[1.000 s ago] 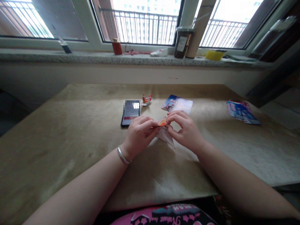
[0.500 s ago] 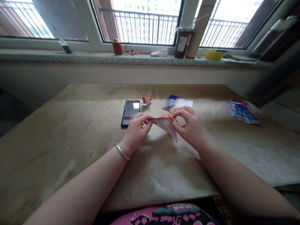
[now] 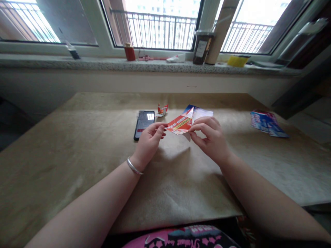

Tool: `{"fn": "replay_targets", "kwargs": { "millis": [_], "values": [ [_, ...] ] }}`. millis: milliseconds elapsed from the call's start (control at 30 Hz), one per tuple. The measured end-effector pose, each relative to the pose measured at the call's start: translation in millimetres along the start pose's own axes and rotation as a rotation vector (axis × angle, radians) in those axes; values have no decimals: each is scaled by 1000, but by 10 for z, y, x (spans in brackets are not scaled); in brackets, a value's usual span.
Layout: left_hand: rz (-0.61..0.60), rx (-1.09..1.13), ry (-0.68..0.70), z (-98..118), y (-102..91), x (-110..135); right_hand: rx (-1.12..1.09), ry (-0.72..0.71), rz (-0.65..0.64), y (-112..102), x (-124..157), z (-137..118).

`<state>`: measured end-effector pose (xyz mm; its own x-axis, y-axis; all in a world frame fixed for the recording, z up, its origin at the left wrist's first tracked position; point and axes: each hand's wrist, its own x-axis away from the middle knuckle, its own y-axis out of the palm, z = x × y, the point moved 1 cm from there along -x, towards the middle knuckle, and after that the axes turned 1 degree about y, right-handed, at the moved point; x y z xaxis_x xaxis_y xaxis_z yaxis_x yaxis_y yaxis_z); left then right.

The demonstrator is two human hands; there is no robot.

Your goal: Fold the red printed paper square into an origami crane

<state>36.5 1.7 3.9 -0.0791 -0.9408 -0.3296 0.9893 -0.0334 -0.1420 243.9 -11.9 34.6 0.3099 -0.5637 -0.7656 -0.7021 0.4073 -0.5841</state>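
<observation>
Between my hands, above the table, is a folded sheet of printed paper (image 3: 180, 124), red-orange with pale lettering and a yellow strip. My left hand (image 3: 151, 140) pinches its left corner between thumb and fingers. At its right edge, my right hand (image 3: 210, 137) grips it with thumb and index finger. A pale flap hangs beneath, near the right fingertips. Just beyond the paper lies a blue and white leaflet (image 3: 203, 113), partly covered by it and by my right hand. A dark phone (image 3: 144, 122) rests by my left hand, with a small red and white folded paper (image 3: 162, 110) behind it.
Several blue leaflets (image 3: 269, 123) lie fanned out on the right of the table (image 3: 77, 155). Along the granite windowsill (image 3: 103, 64) stand a red bottle (image 3: 129, 52), a dark container (image 3: 203, 48) and a yellow object (image 3: 237, 61).
The folded paper has turned so its red printed face now shows, where its pale underside showed before. My left thumb has shifted upward; both hands stay near the same place.
</observation>
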Motion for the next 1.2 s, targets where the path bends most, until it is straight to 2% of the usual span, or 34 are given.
{"fn": "replay_targets", "kwargs": {
  "millis": [200, 367, 633, 800, 1033, 1200],
  "values": [
    [108, 2, 89, 30, 6, 4, 6, -72, -55, 41, 21, 41],
    [118, -63, 187, 60, 12, 28, 5, -66, -124, 83, 24, 71],
    [118, -409, 434, 149, 1, 73, 37, -11, -185, 121, 20, 108],
    [99, -587, 529, 211, -12, 76, 15, 76, -205, 144, 37, 131],
    [99, -625, 529, 192, -18, 55, 75, 251, -251, 159, 61, 133],
    [17, -575, 471, 167, -3, 43, 36, 285, -306, 171, 68, 130]
  ]
}}
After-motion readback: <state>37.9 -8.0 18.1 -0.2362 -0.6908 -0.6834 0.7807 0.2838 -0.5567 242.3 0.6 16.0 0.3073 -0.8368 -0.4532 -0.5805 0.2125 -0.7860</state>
